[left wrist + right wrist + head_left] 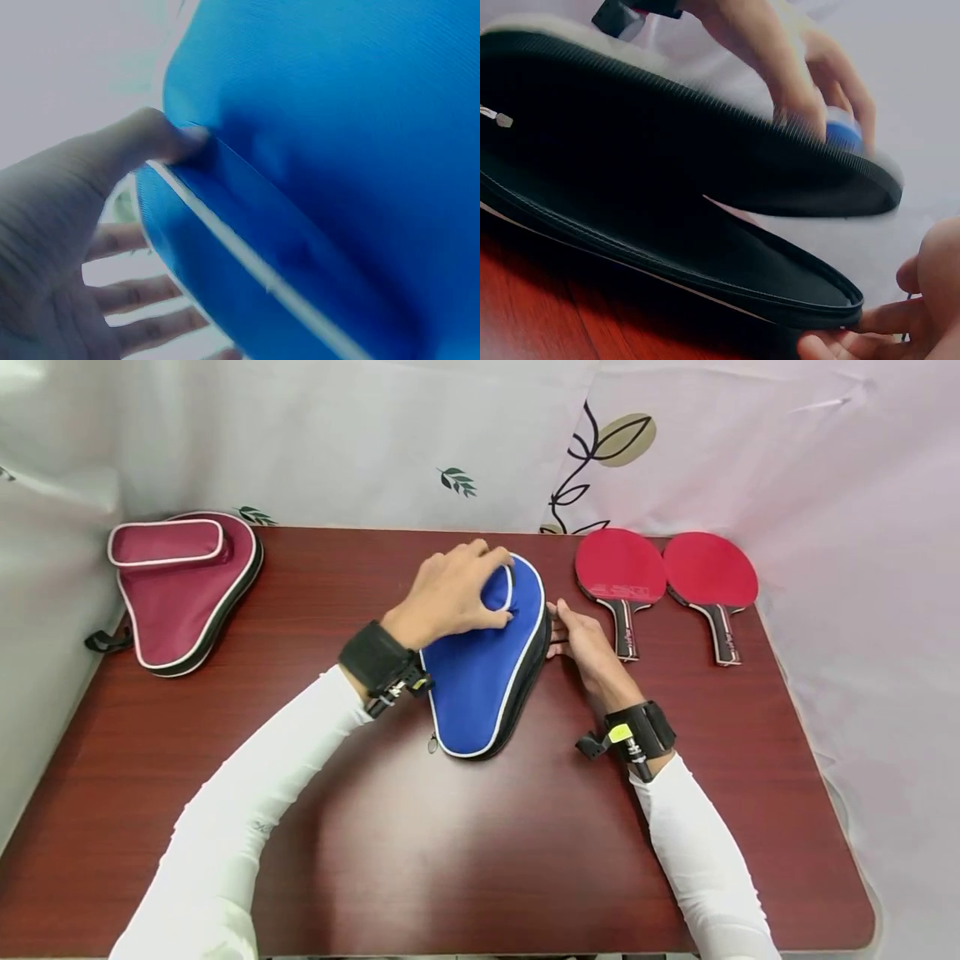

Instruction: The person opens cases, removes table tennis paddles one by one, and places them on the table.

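A blue table tennis bat case [480,693] with white piping lies mid-table, handle end towards me. My left hand [453,589] grips the small ball pocket [497,589] on its lid, thumb on the near side, fingers on the far side. From the right wrist view, the case is unzipped: the lid is raised, and the black lining [780,262] shows at the wide end. A zip pull [499,118] sits at the left. My right hand [592,647] is at the case's right side, its fingertips touching the lower rim, the thumb apart from it.
Two red table tennis bats, one [622,564] beside the other [711,568], lie at the back right, handles towards me. A dark red bat case [176,602] with its own pocket lies at the back left. White patterned sheeting [337,443] surrounds the brown table [525,860].
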A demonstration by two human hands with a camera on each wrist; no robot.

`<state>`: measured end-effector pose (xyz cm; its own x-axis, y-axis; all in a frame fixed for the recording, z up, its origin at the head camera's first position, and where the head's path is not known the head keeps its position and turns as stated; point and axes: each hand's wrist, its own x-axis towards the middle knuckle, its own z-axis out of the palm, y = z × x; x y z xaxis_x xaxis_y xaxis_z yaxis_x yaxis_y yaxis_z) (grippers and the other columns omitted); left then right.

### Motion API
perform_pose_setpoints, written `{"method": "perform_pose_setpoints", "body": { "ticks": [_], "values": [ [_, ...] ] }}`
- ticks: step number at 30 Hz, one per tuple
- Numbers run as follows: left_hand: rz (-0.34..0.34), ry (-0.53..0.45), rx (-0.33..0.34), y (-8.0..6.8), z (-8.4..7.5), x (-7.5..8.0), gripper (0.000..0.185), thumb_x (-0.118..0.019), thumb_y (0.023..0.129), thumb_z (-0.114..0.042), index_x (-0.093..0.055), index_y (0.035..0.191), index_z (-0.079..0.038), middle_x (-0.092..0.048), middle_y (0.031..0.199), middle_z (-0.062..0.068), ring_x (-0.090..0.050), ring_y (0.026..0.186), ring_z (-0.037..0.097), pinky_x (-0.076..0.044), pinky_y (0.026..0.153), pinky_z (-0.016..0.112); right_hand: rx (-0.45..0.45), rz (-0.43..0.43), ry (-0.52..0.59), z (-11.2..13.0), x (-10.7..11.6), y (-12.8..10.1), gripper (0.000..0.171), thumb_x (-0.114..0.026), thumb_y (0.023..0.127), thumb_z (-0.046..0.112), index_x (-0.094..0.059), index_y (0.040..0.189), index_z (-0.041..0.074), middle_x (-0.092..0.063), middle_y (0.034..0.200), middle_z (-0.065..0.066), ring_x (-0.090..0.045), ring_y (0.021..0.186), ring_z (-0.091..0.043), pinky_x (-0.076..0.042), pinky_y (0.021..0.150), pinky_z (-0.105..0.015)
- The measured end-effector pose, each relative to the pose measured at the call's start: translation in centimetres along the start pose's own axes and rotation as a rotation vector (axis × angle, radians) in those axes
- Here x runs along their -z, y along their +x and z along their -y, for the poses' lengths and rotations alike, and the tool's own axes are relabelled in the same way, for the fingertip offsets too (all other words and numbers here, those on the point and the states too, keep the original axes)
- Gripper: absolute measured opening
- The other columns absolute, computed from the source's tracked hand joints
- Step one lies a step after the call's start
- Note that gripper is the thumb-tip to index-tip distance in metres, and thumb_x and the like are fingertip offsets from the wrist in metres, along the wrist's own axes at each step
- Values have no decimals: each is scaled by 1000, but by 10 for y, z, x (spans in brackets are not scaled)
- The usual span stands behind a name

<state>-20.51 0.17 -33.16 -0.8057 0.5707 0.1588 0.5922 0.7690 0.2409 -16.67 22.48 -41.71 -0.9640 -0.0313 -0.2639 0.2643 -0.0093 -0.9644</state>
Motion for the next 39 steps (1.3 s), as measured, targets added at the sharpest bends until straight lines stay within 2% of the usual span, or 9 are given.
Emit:
{"method": "perform_pose_setpoints", "body": {
  "ticks": [6, 13, 15, 18, 21, 24, 28, 35, 39],
  "values": [
    [95, 147, 21, 9, -12, -28, 73, -78, 82, -51, -55, 143, -19, -57, 136, 14, -54, 124, 32, -40, 97, 56, 24, -33, -87, 3, -13, 5, 48, -44, 110, 31, -57, 138, -5, -65, 95, -6, -60, 74, -7, -54, 66, -22],
    [60, 205, 27, 1, -21, -42, 73, -74, 89, -49, -49, 149, -17, -52, 144, 16, -47, 134, 35, -34, 108, 59, 176, -144, -494, 1, -18, -2, 40, -61, 102, 21, -62, 138, 3, -68, 112, -17, -62, 63, -9, -52, 61, -21],
    [11, 213, 30, -15, -31, -43, 72, -73, 90, -50, -49, 149, -17, -52, 145, 17, -46, 135, 36, -35, 108, 60, 233, -177, -597, -3, -19, -4, 39, -63, 101, 20, -64, 137, 4, -68, 107, -15, -65, 71, -13, -52, 68, -24],
    [-22, 230, 26, -56, -54, -47, 79, -71, 88, -57, -46, 152, -17, -48, 150, 19, -42, 138, 40, -36, 107, 63, 295, -202, -657, -8, -20, -6, 38, -65, 99, 18, -65, 135, 4, -69, 100, -15, -67, 83, -21, -50, 79, -32],
    [72, 237, 21, -96, -76, -56, 87, -66, 87, -66, -40, 156, -21, -39, 157, 19, -34, 144, 43, -33, 107, 70, 349, -228, -663, -9, -18, -7, 35, -67, 97, 16, -67, 130, 2, -69, 98, -15, -66, 88, -27, -47, 84, -36],
    [211, 239, 31, -115, -81, -67, 85, -59, 92, -66, -29, 161, -27, -27, 164, 17, -22, 150, 44, -26, 109, 74, 394, -266, -670, -10, -15, -8, 32, -70, 96, 15, -69, 124, 0, -67, 96, -15, -65, 87, -27, -45, 80, -35],
    [264, 225, 73, -122, -64, -72, 76, -55, 99, -55, -22, 163, -31, -20, 168, 12, -13, 154, 41, -16, 113, 73, 414, -267, -666, -14, -13, -10, 31, -71, 95, 16, -71, 122, 1, -67, 95, -14, -66, 85, -26, -44, 79, -33],
    [127, 106, 141, -131, 2, -63, 70, -60, 98, -41, -33, 160, -27, -26, 165, 15, -16, 153, 42, -12, 112, 76, 379, -241, -611, -17, -14, -10, 28, -70, 97, 17, -72, 120, 2, -69, 97, -14, -64, 88, -23, -44, 79, -30],
    [109, 82, 172, -134, 45, -53, 67, -58, 99, -37, -33, 160, -25, -25, 166, 16, -14, 153, 43, -9, 111, 77, 373, -234, -597, -17, -14, -9, 29, -69, 97, 19, -72, 121, 3, -69, 99, -13, -63, 89, -22, -44, 79, -29]
  ]
}}
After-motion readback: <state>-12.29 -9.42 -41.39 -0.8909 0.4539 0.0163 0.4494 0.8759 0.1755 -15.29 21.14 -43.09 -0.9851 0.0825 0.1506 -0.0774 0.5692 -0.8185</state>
